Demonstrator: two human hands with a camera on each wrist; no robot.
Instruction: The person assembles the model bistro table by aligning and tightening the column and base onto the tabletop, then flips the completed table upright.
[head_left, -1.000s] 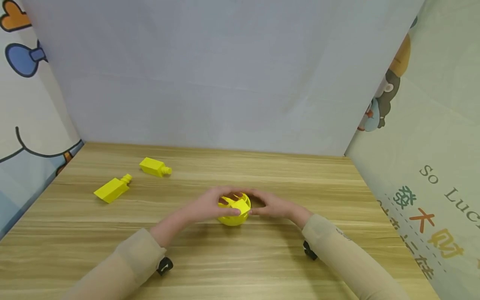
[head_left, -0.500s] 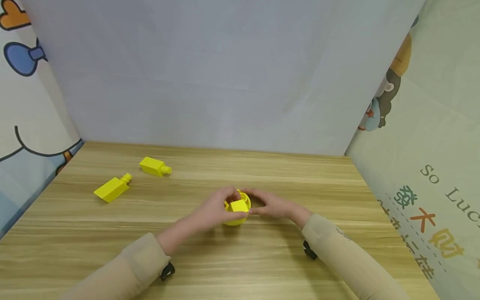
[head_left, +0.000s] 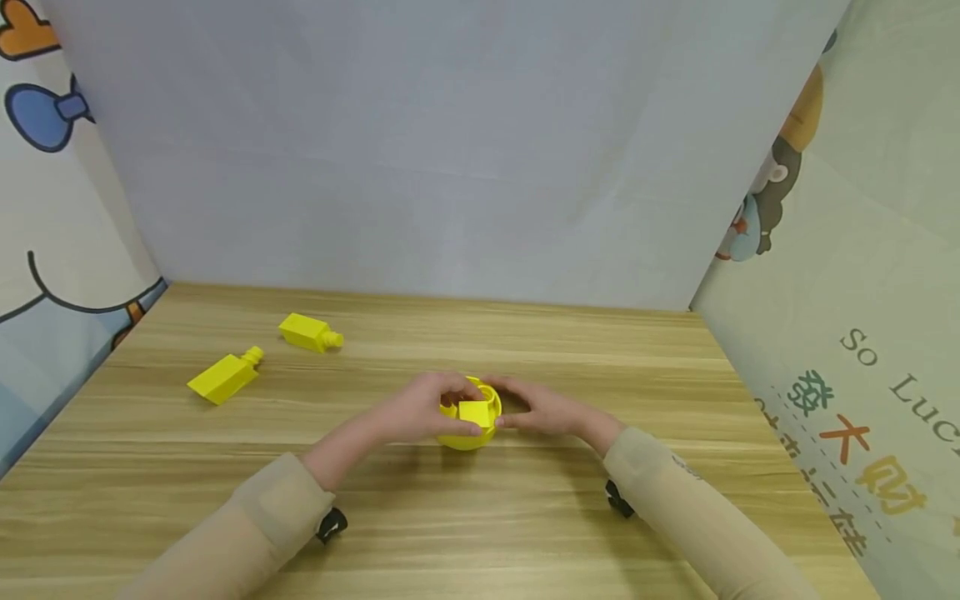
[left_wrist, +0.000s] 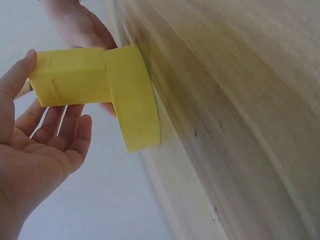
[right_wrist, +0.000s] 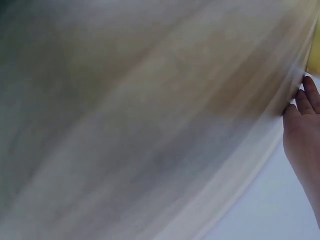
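Note:
A yellow square-bodied block [head_left: 474, 412] stands up from a round yellow base [head_left: 462, 442] on the wooden table. My left hand [head_left: 420, 408] holds the block between thumb and fingers. In the left wrist view the thumb is at the top edge of the block [left_wrist: 72, 80], with the fingers along its far side. The block's lower end is hidden in the base [left_wrist: 134, 100]. At the base's right side my right hand [head_left: 551, 411] curves thumb and fingers round the rim. Only part of this right hand [right_wrist: 305, 125] shows in the right wrist view.
Two yellow square bottle-shaped pieces with ridged necks lie on the table's left side, the nearer piece [head_left: 223, 380] and the farther piece [head_left: 303, 332]. A pale cloth wall [head_left: 427, 150] rises behind the table [head_left: 585, 350], and printed cloths hang at both sides.
My left hand first turned inward over the block, then swung back out. The block's top now faces a slightly different way. My right hand has stayed at the base.

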